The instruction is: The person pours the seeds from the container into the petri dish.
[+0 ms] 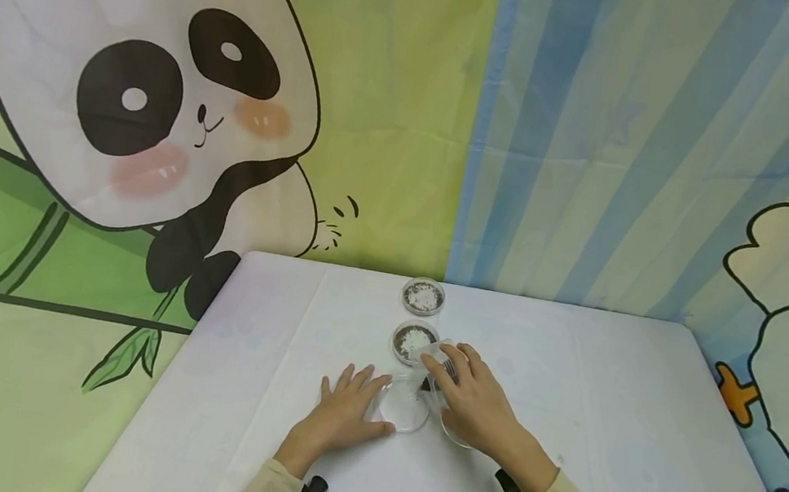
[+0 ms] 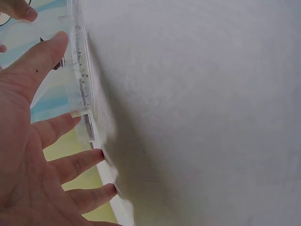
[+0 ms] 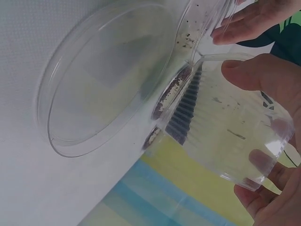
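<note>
My right hand [image 1: 481,408] grips a clear ribbed plastic cup [image 3: 230,127], tilted with its mouth over a clear petri dish [image 1: 403,413]. Dark material [image 3: 187,110] lies against the cup's lower side near the mouth. A few dark specks are scattered in the petri dish, which sits flat on the table. My left hand [image 1: 344,416] lies to the left of this dish, fingers spread and nearly straight; the index fingertip and thumb are at its rim. Below the right hand is a second clear round dish or lid [image 3: 103,84], partly hidden in the head view.
Two petri dishes with dark material and white bits stand in a line farther back, the nearer dish [image 1: 405,356] just beyond the cup and the other dish [image 1: 423,297] near the far edge. A white cloth covers the table [image 1: 604,403]; a printed panda curtain [image 1: 396,115] hangs behind.
</note>
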The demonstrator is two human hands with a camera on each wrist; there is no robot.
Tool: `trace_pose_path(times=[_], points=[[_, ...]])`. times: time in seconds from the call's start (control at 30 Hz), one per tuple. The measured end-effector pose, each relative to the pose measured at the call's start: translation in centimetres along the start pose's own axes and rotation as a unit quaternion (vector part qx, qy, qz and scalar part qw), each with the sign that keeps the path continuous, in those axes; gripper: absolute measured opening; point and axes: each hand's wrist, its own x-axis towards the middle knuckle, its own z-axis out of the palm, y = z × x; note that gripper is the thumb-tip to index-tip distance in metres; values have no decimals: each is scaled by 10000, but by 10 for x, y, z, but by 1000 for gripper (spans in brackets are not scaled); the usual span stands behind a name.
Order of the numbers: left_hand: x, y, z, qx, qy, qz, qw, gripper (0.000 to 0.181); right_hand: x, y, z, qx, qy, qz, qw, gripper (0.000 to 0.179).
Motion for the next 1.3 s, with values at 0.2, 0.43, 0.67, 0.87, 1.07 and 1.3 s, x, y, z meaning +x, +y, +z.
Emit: trace_pose_path(times=[0.2, 0.43, 0.67, 0.87, 1.07, 1.3], points=[[0, 0, 0, 24, -40, -15, 10000, 80, 0, 0, -1, -4, -6, -26, 10000, 93], [0, 2, -1, 12, -13, 13, 10000, 81, 0, 0, -2, -92, 65, -68, 9999, 91], [0, 1, -1, 80, 13, -13, 10000, 82, 1, -1, -2, -54, 115, -57, 9999, 90], [-1, 1, 0, 44, -14, -15, 10000, 82, -1, -2, -2, -91, 164, -74, 9998, 90], [-2, 1, -1, 11, -20, -8, 10000, 82, -1, -3, 0, -136, 189, -98, 9997, 87], [-1, 1, -2, 29, -25, 2, 10000, 81, 0, -3, -1, -178, 172, -77, 9997, 87]])
